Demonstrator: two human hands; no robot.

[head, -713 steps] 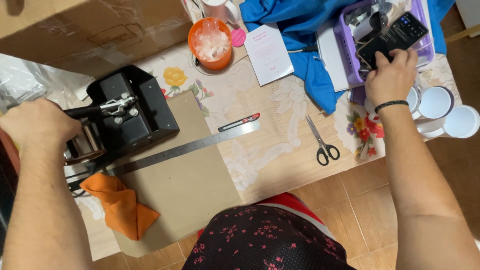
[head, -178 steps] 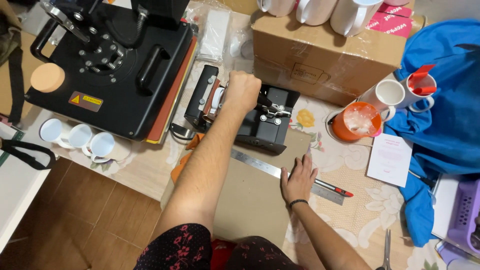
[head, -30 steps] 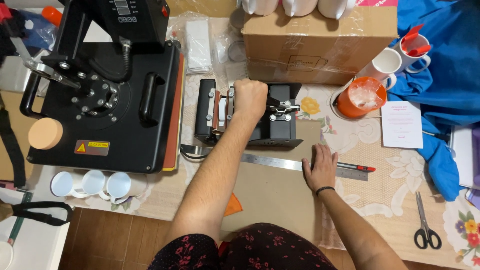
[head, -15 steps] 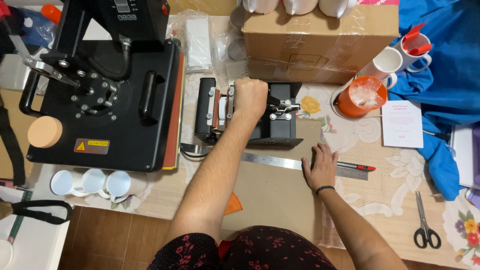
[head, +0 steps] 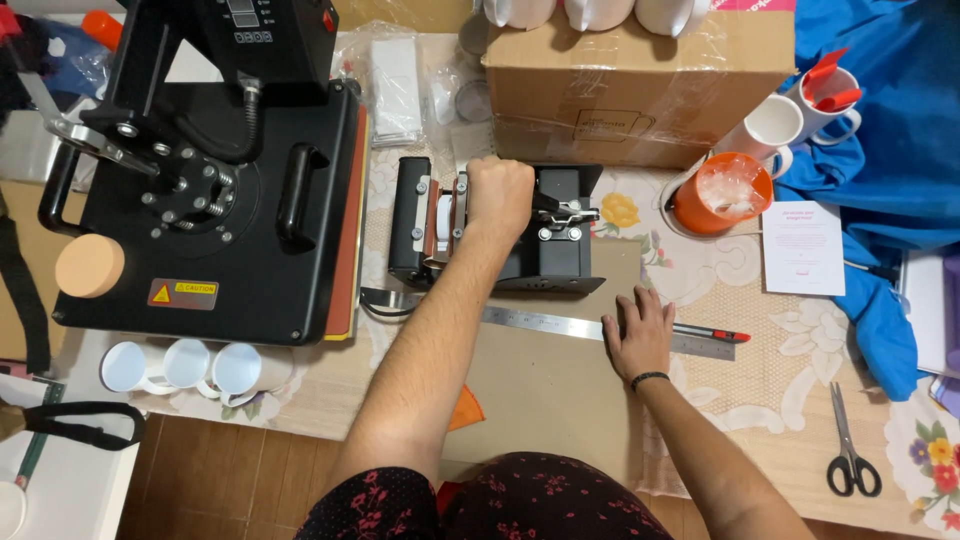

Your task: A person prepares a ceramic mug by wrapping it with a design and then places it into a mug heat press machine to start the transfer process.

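Observation:
My left hand point(head: 500, 192) is closed in a fist on top of a small black mug press point(head: 560, 250), gripping its lever or handle, which the hand hides. My right hand point(head: 638, 330) lies flat, fingers spread, on a long steel ruler point(head: 540, 322) and the brown cardboard sheet point(head: 540, 390) under it. A red-and-black pen or knife point(head: 712, 333) lies just right of that hand.
A large black flat heat press point(head: 200, 200) stands at the left, with three white mugs point(head: 190, 367) in front of it. A cardboard box point(head: 640, 80), an orange cup point(head: 722, 195), white mugs point(head: 790, 120), blue cloth point(head: 890, 150), a paper card point(head: 803, 248) and scissors point(head: 850, 445) are at the right.
Hardly anything differs over the last second: both hands stay where they were, left on the mug press, right on the ruler.

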